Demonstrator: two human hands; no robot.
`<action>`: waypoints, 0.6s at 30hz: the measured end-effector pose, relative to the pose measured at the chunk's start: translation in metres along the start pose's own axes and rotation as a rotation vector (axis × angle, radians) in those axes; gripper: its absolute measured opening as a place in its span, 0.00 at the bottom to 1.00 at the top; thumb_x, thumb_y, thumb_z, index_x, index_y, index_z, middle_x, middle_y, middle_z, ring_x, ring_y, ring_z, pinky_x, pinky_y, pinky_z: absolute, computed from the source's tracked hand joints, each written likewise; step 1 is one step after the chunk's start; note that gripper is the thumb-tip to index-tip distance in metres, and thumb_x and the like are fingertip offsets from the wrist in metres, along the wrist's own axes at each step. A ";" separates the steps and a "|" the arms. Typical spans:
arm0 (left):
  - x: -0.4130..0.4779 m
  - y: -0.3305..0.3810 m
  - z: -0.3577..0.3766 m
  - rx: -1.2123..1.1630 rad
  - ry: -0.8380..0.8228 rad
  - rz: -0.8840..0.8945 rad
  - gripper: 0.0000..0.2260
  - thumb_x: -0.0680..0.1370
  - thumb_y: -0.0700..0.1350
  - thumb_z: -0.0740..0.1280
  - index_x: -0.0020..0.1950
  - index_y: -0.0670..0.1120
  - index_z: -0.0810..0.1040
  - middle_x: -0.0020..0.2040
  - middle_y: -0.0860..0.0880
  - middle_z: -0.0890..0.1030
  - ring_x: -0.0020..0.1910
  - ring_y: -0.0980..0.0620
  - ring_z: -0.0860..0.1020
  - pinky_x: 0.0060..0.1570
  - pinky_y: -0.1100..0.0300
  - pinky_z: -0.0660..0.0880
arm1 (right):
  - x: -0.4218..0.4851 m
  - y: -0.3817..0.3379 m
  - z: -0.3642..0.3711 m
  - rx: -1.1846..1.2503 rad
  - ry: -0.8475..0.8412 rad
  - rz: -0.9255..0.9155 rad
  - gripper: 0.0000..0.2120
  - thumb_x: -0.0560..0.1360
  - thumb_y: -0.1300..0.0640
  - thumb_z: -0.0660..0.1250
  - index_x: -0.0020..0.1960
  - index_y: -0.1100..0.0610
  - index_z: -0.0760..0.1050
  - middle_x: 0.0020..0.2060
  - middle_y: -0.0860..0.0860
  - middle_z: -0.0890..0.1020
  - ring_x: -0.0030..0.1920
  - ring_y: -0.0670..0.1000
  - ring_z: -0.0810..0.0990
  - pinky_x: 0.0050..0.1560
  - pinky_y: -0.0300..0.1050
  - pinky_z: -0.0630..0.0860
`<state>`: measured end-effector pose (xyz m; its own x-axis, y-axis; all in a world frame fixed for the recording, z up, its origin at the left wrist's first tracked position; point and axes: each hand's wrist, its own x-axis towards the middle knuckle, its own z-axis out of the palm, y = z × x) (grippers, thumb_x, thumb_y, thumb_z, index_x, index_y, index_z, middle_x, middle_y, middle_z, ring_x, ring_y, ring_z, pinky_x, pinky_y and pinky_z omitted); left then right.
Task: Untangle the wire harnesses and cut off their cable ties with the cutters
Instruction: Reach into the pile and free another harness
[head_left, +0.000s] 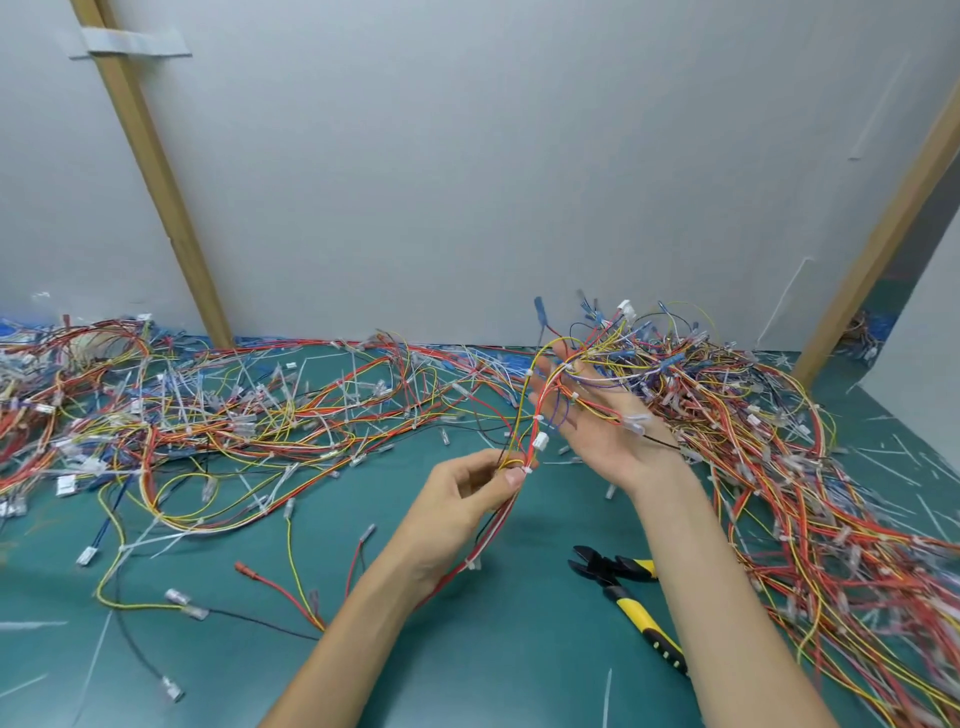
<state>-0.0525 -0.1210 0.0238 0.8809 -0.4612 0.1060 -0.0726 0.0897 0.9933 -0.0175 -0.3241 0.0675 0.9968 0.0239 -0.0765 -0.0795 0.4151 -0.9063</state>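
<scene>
harnesses (234, 415) across green mat (519, 649), grey wall (467, 182)

**Plastic, wood and dark metal on a matt green surface**

The wire harnesses (524, 415) are sheathed in smooth, faintly glossy plastic, fitted with white plastic connectors (541, 443) and clear, shiny plastic sleeves (636, 422). The cable ties (96, 660) are seen as thin, translucent whitish plastic. The cutters (623, 597) are headed in dull black metal, with handles covered in yellow and black plastic or rubber. The table mat (519, 649) is finished smooth and matt. The wall panels (467, 156) are matt grey, framed by bare, unvarnished wooden battens (150, 171), one crossed by pale tape (135, 48).
</scene>
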 end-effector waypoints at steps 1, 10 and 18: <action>0.000 0.000 0.000 0.021 0.006 0.009 0.07 0.81 0.44 0.67 0.55 0.45 0.83 0.54 0.44 0.84 0.53 0.58 0.77 0.56 0.71 0.70 | -0.001 0.000 -0.002 0.146 0.009 0.013 0.15 0.77 0.59 0.67 0.63 0.60 0.79 0.53 0.49 0.86 0.52 0.49 0.85 0.55 0.43 0.82; -0.003 0.004 0.003 0.005 0.081 0.055 0.06 0.80 0.41 0.68 0.54 0.43 0.83 0.51 0.48 0.86 0.55 0.55 0.82 0.54 0.70 0.73 | -0.007 -0.001 -0.022 -0.068 -0.216 0.045 0.22 0.78 0.44 0.67 0.70 0.50 0.76 0.62 0.57 0.81 0.58 0.60 0.82 0.56 0.53 0.80; -0.005 0.008 0.003 -0.016 0.136 0.096 0.07 0.81 0.43 0.67 0.56 0.43 0.81 0.41 0.47 0.84 0.41 0.56 0.83 0.39 0.73 0.73 | -0.011 0.011 -0.018 -0.066 -0.373 0.031 0.29 0.82 0.50 0.55 0.78 0.66 0.58 0.63 0.60 0.80 0.60 0.65 0.80 0.55 0.53 0.79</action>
<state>-0.0589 -0.1209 0.0314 0.9254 -0.3266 0.1921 -0.1527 0.1423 0.9780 -0.0295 -0.3361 0.0512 0.9280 0.3703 0.0412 -0.0980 0.3494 -0.9318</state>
